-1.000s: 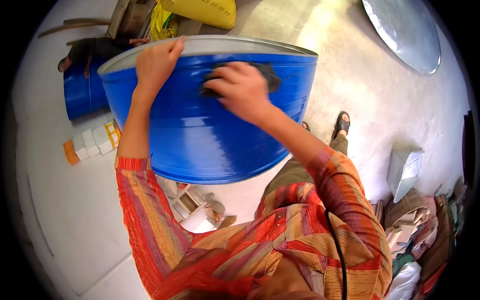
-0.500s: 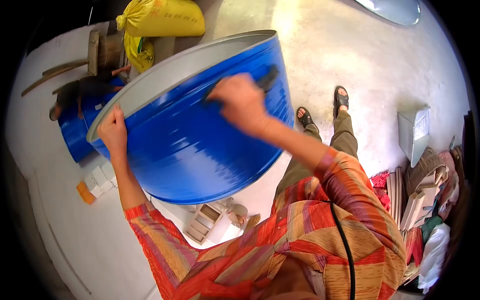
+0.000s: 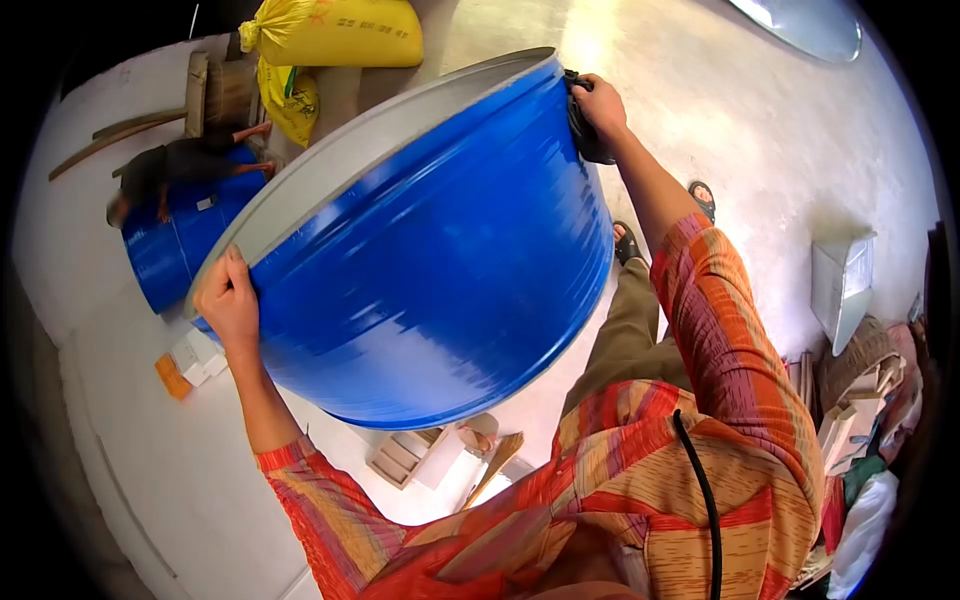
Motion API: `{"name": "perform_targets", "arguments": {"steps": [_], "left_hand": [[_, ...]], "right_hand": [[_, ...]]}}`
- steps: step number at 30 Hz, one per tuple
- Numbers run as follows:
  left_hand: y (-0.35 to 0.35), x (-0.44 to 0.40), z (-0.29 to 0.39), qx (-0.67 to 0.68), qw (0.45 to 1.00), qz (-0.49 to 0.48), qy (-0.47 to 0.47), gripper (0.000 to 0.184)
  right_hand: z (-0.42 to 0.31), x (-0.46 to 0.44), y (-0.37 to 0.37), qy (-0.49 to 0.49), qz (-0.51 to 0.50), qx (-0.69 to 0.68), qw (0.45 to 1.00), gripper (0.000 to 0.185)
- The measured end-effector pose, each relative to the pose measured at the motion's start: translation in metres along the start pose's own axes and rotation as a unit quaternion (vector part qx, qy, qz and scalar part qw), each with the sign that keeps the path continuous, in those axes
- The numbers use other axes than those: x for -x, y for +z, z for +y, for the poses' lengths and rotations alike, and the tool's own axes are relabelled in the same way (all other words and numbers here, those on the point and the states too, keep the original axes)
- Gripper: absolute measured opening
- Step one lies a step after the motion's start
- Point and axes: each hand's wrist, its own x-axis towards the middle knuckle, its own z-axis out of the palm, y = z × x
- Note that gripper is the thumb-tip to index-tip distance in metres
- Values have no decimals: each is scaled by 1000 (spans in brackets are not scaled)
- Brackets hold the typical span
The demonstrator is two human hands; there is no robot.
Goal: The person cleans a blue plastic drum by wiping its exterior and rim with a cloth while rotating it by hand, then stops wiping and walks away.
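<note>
A large blue metal drum [image 3: 430, 260], tilted with its open mouth up and away from me, fills the middle of the head view. My left hand [image 3: 228, 305] is closed around the drum's rim at the left, thumb on the outside wall. At the drum's far right edge, just below the rim, my right hand [image 3: 600, 108] is closed on a black cloth [image 3: 586, 135] that rests against the blue wall. The drum's pale grey inside shows along the top; its bottom is hidden.
Another person [image 3: 185, 165] in dark clothing leans over a second blue drum [image 3: 165, 250] at the left. Yellow sacks [image 3: 345, 32] stand at the back. A metal bin [image 3: 842, 285] and piled wood and cloths [image 3: 865, 500] are at the right. A wooden crate [image 3: 403, 455] sits below the drum.
My right hand has moved with the black cloth from the middle of the drum's outer wall to its right edge. My left hand keeps its grip on the rim.
</note>
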Motion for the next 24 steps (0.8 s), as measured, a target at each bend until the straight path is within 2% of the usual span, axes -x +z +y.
{"name": "perform_targets", "arguments": {"steps": [3,4,5,7,9,11,12,13,14,15,16,17,19,21,23,24], "left_hand": [[0,8,-16,-11,1000,5,-2,36],[-2,11,-20,-10,999,6,-35,37],[-3,14,-21,-10,998,9,-69,38],[2,14,-21,-5,997,23,-67,41],[-1,19,-20,-5,997,19,-69,40],[-3,23,-24,-3,999,20,-48,39],[-3,23,-27,3,1000,20,-24,37],[-4,25,-27,-2,999,19,-28,37],[-4,26,-26,6,1000,5,-16,36],[-6,27,-25,16,1000,-8,-3,35],[-7,28,-27,17,1000,-6,-4,35],[-7,30,-30,10,1000,4,12,35],[-5,32,-30,8,1000,15,20,36],[-10,32,-28,-15,1000,0,-16,36],[-12,33,-27,-11,1000,-4,-27,37],[-12,34,-28,-6,1000,-9,-20,37]], "right_hand": [[-22,27,7,24,29,-7,999,32],[-31,48,0,15,18,-6,1000,31],[-32,74,-2,-35,20,-25,999,30],[-52,137,0,-107,48,-28,993,22],[-73,178,-6,-243,30,-66,967,27],[-73,168,-2,-263,31,-60,962,27],[-72,152,0,-243,70,-52,966,26],[-63,126,8,-161,82,-39,983,24],[-56,96,10,-85,64,-59,993,27],[-46,64,11,-47,45,-6,998,30],[-42,41,8,31,-6,6,999,31],[-48,42,8,28,-2,8,1000,31],[-53,56,9,-37,29,52,998,30],[-80,107,-3,-78,30,15,996,25],[-88,149,-2,-199,36,-17,979,20],[-95,161,-3,-214,10,-25,976,20]]}}
